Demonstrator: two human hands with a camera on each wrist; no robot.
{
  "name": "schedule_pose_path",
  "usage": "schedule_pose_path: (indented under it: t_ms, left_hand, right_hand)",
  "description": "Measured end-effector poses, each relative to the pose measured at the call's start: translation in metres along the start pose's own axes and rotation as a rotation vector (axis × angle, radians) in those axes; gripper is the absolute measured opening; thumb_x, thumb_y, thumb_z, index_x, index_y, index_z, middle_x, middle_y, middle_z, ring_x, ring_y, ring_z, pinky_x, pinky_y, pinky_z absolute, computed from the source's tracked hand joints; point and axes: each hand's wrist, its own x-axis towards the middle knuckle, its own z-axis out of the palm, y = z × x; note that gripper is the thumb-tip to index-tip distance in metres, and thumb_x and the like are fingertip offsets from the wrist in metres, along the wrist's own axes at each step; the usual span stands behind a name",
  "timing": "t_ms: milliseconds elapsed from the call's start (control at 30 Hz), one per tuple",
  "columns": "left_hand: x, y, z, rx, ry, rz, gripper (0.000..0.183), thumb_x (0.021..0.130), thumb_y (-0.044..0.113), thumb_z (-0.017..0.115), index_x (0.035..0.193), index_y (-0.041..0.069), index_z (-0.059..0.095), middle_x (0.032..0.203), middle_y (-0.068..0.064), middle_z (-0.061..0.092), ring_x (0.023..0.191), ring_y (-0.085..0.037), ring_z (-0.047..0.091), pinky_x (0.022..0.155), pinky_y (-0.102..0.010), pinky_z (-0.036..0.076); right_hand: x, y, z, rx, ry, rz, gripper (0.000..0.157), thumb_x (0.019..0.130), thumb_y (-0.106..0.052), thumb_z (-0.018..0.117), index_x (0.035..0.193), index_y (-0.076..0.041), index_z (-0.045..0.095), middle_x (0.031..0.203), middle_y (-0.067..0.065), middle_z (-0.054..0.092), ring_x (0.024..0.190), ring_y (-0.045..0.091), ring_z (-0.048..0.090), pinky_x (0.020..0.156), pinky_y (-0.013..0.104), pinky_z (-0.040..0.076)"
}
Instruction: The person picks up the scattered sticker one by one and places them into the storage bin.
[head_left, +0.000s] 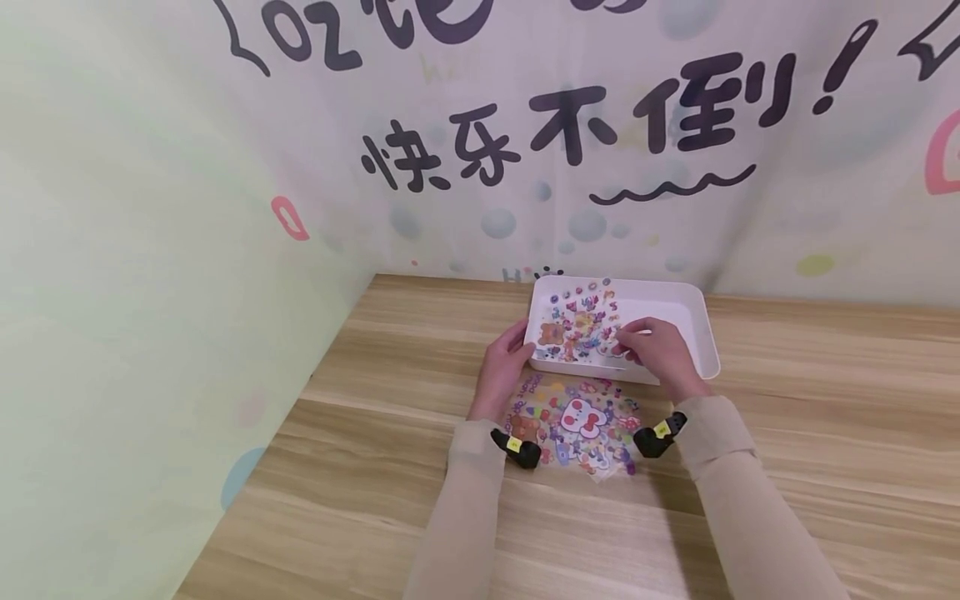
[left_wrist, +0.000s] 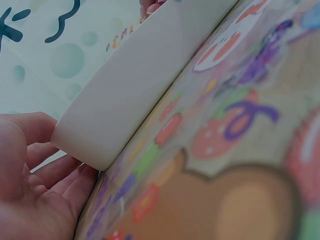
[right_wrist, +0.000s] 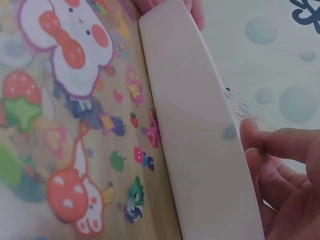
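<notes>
A white plastic tray [head_left: 681,317] stands at the back of the table. Inside its left half lies a clear sticker sheet [head_left: 581,323] printed with small cartoon figures and a brown bear. My left hand [head_left: 501,371] grips the tray's front left corner, thumb at the rim and fingers underneath in the left wrist view. Over the tray's front side, my right hand [head_left: 660,348] pinches the sheet's right edge between thumb and forefinger; in the right wrist view the tray wall [right_wrist: 192,110] hides most of that sheet. Directly in front of the tray lies a clear, sticker-covered bag or sheet [head_left: 585,419] showing a white rabbit.
The wood-grain table [head_left: 375,450] extends to both sides. Right behind the tray hangs a pale cloth wall [head_left: 465,233] with black lettering and bubbles, and another pale wall [head_left: 150,292] borders the left edge. Black wrist cameras [head_left: 660,435] sit at both cuffs.
</notes>
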Motion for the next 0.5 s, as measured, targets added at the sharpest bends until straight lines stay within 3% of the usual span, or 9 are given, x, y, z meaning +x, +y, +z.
schedule_pose_path:
  t_ms: [167, 500]
  left_hand:
    - [0.0001, -0.0009, -0.0005, 0.000, 0.003, -0.004, 0.041, 0.090, 0.020, 0.052, 0.128, 0.032, 0.046, 0.130, 0.012, 0.046, 0.120, -0.012, 0.042, 0.094, -0.025, 0.040]
    - [-0.0009, -0.0004, -0.0006, -0.002, -0.004, 0.015, 0.040, 0.090, 0.019, 0.052, 0.127, 0.034, 0.046, 0.133, 0.005, 0.044, 0.120, -0.013, 0.042, 0.094, -0.025, 0.040]
  right_hand:
    - [-0.0001, -0.0015, 0.0014, -0.010, -0.007, -0.001, 0.053, 0.075, -0.061, 0.055, 0.100, -0.015, 0.055, 0.084, 0.004, 0.065, 0.076, 0.023, 0.058, 0.068, 0.033, 0.048]
    - [0.0014, 0.0007, 0.0057, -0.051, -0.015, 0.002, 0.056, 0.074, -0.064, 0.053, 0.103, -0.015, 0.055, 0.085, 0.003, 0.065, 0.078, 0.022, 0.057, 0.071, 0.034, 0.045]
